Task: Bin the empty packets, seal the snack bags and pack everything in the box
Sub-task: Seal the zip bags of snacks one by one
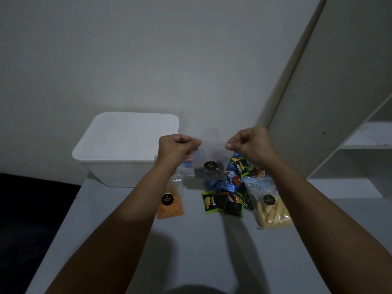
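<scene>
Pinching opposite ends of the clear snack bag [209, 164] held above the table [191, 240], left hand [177, 148] and right hand [248, 145] stretch its zip strip left to right, the unsealed span lying between their fingers.

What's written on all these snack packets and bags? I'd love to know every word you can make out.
"NEXTAR": green-and-black packet, printed sideways.
"NEXTAR": another green-and-black packet in the pile, also sideways.
Round black sticker on the held clear bag: gold lettering, too blurred to read.
Round black sticker on the orange snack bag: too blurred.
Round black sticker on the pale stick snack bag: too blurred.
Blue and red wrappers: print unreadable.
White box: no text visible.
</scene>
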Motion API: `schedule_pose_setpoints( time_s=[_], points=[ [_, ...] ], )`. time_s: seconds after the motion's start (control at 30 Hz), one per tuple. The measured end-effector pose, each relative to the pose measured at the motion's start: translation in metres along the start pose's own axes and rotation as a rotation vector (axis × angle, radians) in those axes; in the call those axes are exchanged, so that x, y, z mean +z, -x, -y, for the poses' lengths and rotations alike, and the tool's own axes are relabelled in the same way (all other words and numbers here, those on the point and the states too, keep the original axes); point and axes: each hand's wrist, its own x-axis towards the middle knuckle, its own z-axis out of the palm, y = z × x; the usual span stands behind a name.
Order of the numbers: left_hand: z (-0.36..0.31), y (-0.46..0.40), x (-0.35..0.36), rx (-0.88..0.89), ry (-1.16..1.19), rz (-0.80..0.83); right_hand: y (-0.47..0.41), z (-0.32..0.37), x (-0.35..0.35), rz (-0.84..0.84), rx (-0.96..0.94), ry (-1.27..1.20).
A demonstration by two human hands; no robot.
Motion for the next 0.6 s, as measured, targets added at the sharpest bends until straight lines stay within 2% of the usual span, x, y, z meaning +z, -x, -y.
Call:
schedule_pose_setpoints(
  time_s=[0.13,0.27,0.3,0.37,0.43,0.5,0.6],
  points=[
    [0.001,0.002,0.003,0.070,-0.087,-0.050,0.002,-0.001,0.006,-0.023,0.024,0.032],
    [0.006,0.010,0.011,0.169,-0.245,-0.275,0.003,-0.004,0.010,-0.110,0.050,0.049],
    [0.006,0.011,0.013,0.165,-0.263,-0.276,0.004,-0.006,0.010,-0.123,0.046,0.052],
    [0.004,0.013,0.018,0.088,-0.233,-0.153,0.007,-0.006,0.012,-0.126,0.033,0.053],
    [-0.001,0.016,0.025,-0.069,-0.120,-0.028,0.010,-0.006,0.015,-0.122,0.025,0.033],
    [-0.005,0.016,0.028,-0.202,0.012,0.026,0.015,-0.005,0.018,-0.125,0.009,0.023],
    [-0.005,0.014,0.028,-0.251,0.086,0.063,0.020,-0.005,0.020,-0.127,0.014,-0.026]
  ],
)
